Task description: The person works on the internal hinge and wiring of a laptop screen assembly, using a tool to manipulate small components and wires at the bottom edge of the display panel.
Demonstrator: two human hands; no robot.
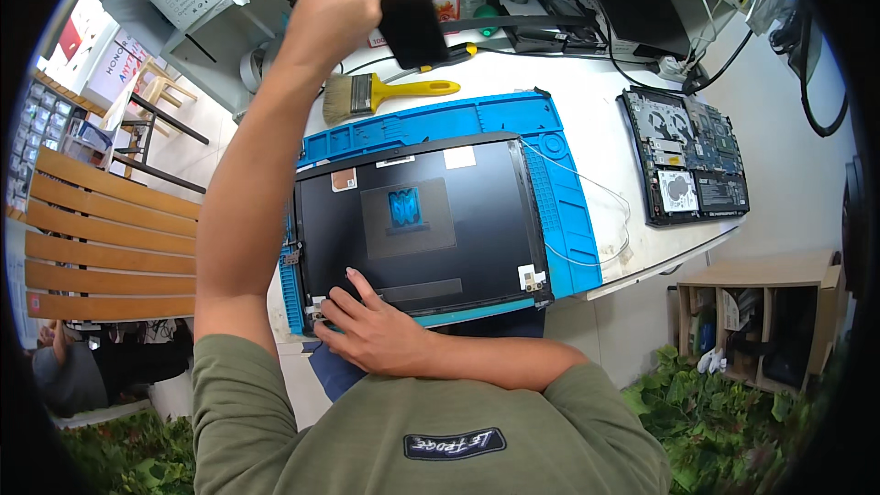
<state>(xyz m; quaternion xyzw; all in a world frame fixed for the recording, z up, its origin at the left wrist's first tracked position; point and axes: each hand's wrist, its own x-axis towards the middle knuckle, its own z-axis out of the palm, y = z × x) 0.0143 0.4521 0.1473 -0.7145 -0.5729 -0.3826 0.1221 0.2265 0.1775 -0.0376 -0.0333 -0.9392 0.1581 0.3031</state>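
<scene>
Here, left hand [341, 9] pinches black smartphone [415, 29]; right hand [374, 330] lies loosely spread on black laptop display cover [495, 238].

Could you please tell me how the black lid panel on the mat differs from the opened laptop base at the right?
The black lid panel is mostly plain and flat, while the opened laptop base shows a circuit board and other parts. The panel lies on the blue mat; the base sits on the white table. The right hand touches the panel; no hand touches the base. Both are roughly rectangular.
</scene>
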